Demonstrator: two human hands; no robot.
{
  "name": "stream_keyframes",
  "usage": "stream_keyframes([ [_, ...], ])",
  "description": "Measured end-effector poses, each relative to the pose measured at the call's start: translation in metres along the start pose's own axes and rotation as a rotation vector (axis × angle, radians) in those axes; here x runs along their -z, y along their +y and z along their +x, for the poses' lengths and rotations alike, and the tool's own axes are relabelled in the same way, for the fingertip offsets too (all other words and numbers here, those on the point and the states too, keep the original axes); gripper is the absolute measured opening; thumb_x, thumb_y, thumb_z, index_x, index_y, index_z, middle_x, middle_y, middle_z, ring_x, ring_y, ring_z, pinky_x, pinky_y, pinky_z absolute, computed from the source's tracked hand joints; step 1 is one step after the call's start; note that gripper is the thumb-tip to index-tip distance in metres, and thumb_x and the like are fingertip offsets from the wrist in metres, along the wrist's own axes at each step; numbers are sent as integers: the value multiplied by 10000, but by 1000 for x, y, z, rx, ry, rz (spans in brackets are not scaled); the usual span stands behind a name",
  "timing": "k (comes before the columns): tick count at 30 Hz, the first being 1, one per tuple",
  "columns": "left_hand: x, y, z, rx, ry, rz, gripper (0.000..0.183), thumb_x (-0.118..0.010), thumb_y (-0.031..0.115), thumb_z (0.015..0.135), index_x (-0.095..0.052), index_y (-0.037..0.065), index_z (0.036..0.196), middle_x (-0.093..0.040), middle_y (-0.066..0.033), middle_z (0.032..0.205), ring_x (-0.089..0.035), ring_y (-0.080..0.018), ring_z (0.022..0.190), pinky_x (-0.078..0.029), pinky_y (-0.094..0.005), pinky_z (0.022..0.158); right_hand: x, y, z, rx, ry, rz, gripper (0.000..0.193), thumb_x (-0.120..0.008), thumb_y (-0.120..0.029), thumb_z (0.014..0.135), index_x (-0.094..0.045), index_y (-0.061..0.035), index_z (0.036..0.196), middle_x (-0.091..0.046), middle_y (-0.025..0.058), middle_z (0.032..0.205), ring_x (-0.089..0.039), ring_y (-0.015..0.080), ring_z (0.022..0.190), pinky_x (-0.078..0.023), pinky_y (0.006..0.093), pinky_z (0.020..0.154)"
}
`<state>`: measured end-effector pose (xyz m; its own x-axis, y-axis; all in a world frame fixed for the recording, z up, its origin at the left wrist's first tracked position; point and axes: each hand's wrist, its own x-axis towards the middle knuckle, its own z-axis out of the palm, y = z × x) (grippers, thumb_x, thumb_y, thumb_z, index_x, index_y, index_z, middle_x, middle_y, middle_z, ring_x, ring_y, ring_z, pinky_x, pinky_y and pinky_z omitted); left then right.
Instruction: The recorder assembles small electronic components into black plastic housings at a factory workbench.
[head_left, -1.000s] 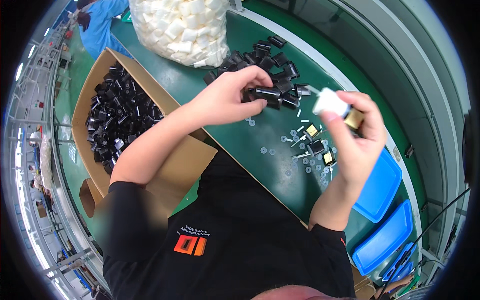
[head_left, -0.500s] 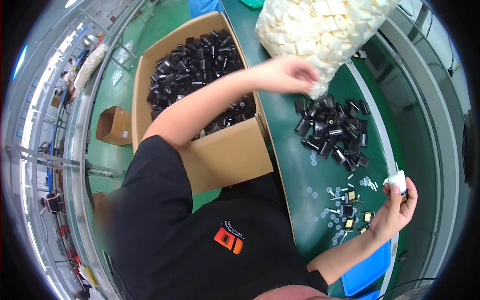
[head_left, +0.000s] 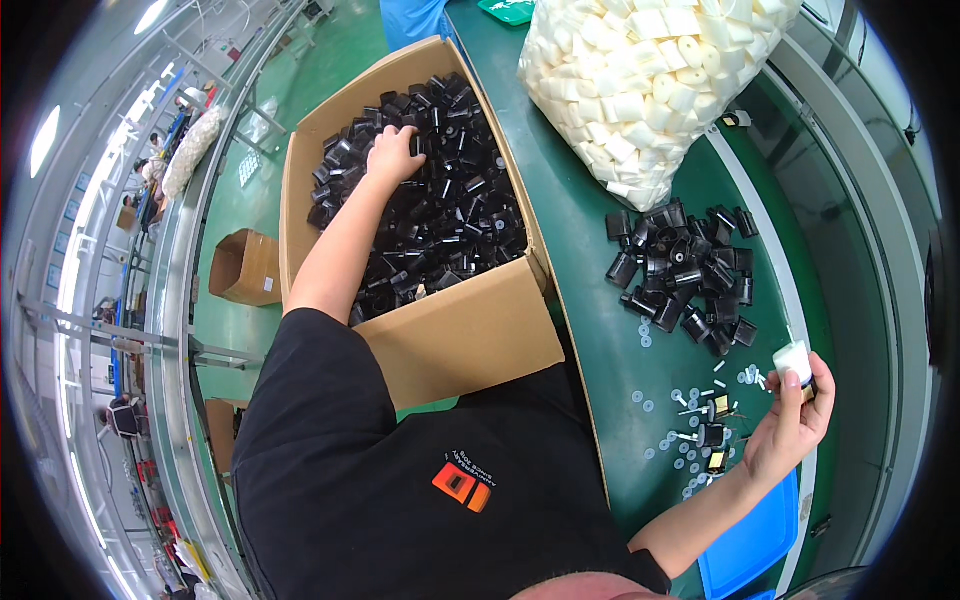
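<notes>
My left hand (head_left: pixel 397 155) reaches into the cardboard box (head_left: pixel 455 330), fingers curled down among many black plastic parts (head_left: pixel 440 215). A black part shows between its thumb and forefinger; the fingertips are partly hidden. My right hand (head_left: pixel 795 415), at the table's far right edge, is closed on a white block (head_left: pixel 792 362). A thin metal shaft sticks up from the block, and a dark, gold-coloured piece shows beneath it at the fingers. Near this hand lie small black-and-gold components (head_left: pixel 712 435) with shafts and wires, clear washers (head_left: pixel 692 394) and short white pins (head_left: pixel 720 367).
A clear bag (head_left: pixel 650 100) full of cream-white blocks stands on the green table (head_left: pixel 600 300). Beside it lies a heap of black parts (head_left: pixel 690 265). A blue tray (head_left: pixel 750 540) sits near my right forearm. Another cardboard box (head_left: pixel 245 268) stands on the floor to the left.
My left hand has moved from beside the bag's lower end, leftward into the box of black parts. My right hand still holds the white block in about the same place. The view has shifted slightly.
</notes>
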<state>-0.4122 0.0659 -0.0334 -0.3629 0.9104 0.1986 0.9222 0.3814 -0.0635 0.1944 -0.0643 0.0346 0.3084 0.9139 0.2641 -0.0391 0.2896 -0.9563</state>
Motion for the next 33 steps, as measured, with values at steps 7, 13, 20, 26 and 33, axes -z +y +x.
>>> stream_keyframes([
  [7, -16, -25, 4, -208, 68, -223, 339, -722, 212, 786, -609, 94, 1083, -597, -149, 1087, -584, -335, 1052, -501, -419, 880, -1, -2, 0, -23, 16, 16, 303, -654, -33, 879, -566, 27, 1163, -620, 116, 1011, -601, 154, 846, -500, 286, 748],
  [13, -21, -21, -10, -199, 85, -253, 368, -754, 202, 756, -586, 60, 1051, -591, -163, 1103, -567, -352, 1064, -477, -409, 909, 2, -4, 0, -1, 14, 30, 308, -655, -48, 884, -560, 33, 1164, -620, 118, 1011, -603, 154, 846, -503, 289, 752],
  [20, -31, -23, -8, -83, 218, -267, 489, -794, 177, 706, -567, 47, 1119, -564, -180, 1106, -561, -360, 1064, -476, -407, 917, 2, -10, -3, 21, 24, 29, 307, -659, -51, 882, -569, 36, 1162, -619, 111, 1011, -603, 150, 853, -506, 282, 756],
  [26, -5, -23, -28, -212, 263, -357, 272, -776, 108, 720, -562, -9, 839, -638, -131, 901, -619, -270, 777, -514, -346, 746, 4, -9, -2, 32, 7, 51, 311, -657, -41, 877, -569, 35, 1166, -615, 108, 1030, -600, 153, 873, -508, 284, 749],
  [33, 129, 98, -79, -704, 378, -775, 249, -656, -48, 751, -422, 23, 709, -680, -111, 925, -666, -163, 766, -517, -260, 660, -6, -14, -9, -48, -53, 164, 316, -640, -7, 862, -558, 38, 1164, -614, 107, 1042, -621, 159, 915, -554, 284, 749],
])
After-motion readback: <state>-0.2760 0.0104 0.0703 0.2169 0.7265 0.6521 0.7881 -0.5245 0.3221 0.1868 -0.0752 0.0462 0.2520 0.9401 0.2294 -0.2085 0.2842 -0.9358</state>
